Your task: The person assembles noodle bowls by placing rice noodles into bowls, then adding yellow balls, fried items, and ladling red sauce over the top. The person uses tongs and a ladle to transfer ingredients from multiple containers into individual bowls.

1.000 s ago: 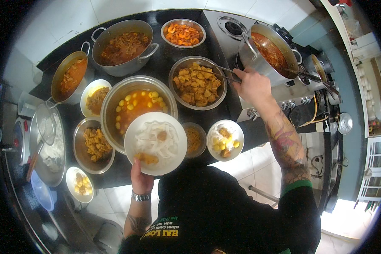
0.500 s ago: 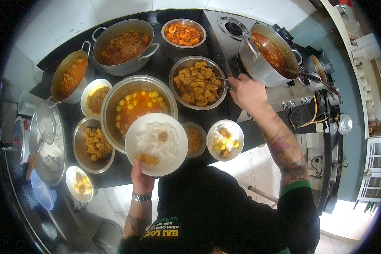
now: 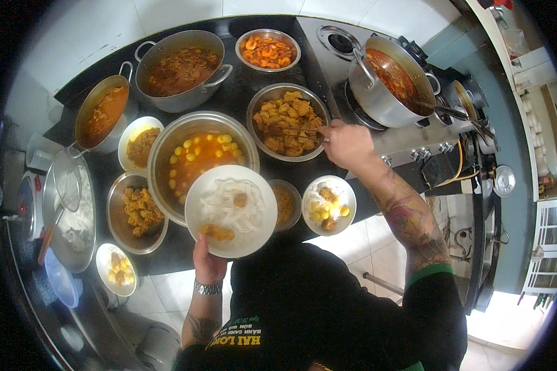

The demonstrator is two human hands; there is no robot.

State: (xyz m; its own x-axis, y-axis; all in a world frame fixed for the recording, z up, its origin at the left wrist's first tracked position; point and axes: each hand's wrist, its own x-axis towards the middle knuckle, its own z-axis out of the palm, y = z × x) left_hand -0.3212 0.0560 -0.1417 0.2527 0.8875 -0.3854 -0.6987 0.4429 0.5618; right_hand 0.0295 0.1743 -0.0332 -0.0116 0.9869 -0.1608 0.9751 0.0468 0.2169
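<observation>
My left hand (image 3: 207, 263) holds a white bowl (image 3: 231, 210) of pale noodles with a couple of brown pieces, raised over the black counter's front edge. My right hand (image 3: 346, 143) grips chopsticks (image 3: 300, 135) whose tips reach into a steel bowl of golden fried chunks (image 3: 288, 122). A large steel bowl of orange broth with small yellow balls (image 3: 198, 157) sits just behind the white bowl. A second white bowl (image 3: 328, 204) with noodles and yellow balls stands on the counter below my right hand.
Behind stand a big pot of brown stew (image 3: 181, 69), a saucepan of orange sauce (image 3: 102, 117), a bowl of shrimp (image 3: 267, 51) and a pot of red soup (image 3: 391, 77) on the stove. Small bowls (image 3: 141, 210) and a noodle tray (image 3: 68, 210) fill the left.
My right hand has drawn left and toward me, from the red soup pot to the bowl of fried chunks. The white bowl in my left hand has stayed in place.
</observation>
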